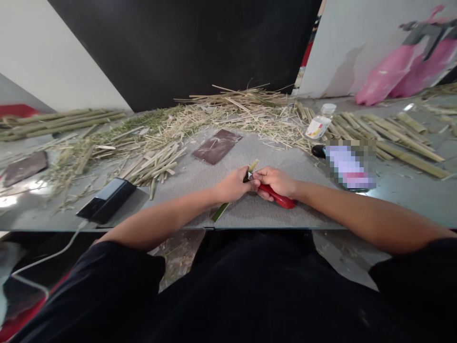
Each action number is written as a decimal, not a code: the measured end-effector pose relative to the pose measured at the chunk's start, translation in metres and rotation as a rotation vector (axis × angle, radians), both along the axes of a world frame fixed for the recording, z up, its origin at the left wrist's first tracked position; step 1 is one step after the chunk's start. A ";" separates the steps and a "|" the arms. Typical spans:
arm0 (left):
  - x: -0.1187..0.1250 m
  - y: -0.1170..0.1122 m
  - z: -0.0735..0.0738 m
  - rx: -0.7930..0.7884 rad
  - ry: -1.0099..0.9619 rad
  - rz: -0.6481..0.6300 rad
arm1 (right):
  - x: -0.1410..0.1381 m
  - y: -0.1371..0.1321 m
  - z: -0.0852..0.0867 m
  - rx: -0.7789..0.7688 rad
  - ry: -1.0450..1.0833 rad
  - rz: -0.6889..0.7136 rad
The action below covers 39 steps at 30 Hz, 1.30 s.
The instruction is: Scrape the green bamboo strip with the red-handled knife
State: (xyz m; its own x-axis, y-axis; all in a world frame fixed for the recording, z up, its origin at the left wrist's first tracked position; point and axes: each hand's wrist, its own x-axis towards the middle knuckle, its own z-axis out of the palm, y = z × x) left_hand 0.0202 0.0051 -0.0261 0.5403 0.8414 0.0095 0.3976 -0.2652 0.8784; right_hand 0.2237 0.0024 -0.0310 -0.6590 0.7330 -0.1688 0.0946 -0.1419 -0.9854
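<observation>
My left hand (236, 185) is closed around a green bamboo strip (220, 211), whose lower end points toward the table's front edge and whose pale upper end (253, 166) sticks out above the fingers. Against it, my right hand (274, 181) grips a red-handled knife (279, 197). A short bit of the metal blade shows between the two hands, at the strip; the rest of it is hidden by fingers. Both hands meet low over the grey work surface (185, 205).
Beyond the hands lies a brown sheet of sandpaper (218, 146). Split strips (157, 164) and shavings (228, 114) spread behind it. A black box with a cable (107, 200) sits left; a phone (348, 164), a white-capped bottle (321, 122) and bamboo lengths (396, 138) lie right. Pink spray bottles (389, 76) stand behind.
</observation>
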 end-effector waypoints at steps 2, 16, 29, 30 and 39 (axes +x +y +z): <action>0.000 0.000 0.002 -0.006 -0.007 -0.019 | -0.002 -0.002 0.000 0.010 0.013 -0.020; 0.003 -0.005 0.012 0.041 0.043 0.022 | -0.008 -0.007 0.000 0.072 0.087 -0.164; 0.004 -0.005 0.007 0.102 0.163 0.087 | -0.006 -0.004 0.000 -0.015 0.033 -0.071; 0.005 -0.005 0.007 0.104 0.170 0.100 | -0.007 -0.005 -0.001 0.005 0.036 -0.108; 0.004 -0.008 0.013 0.064 0.190 0.101 | 0.001 0.001 0.005 -0.040 0.015 0.051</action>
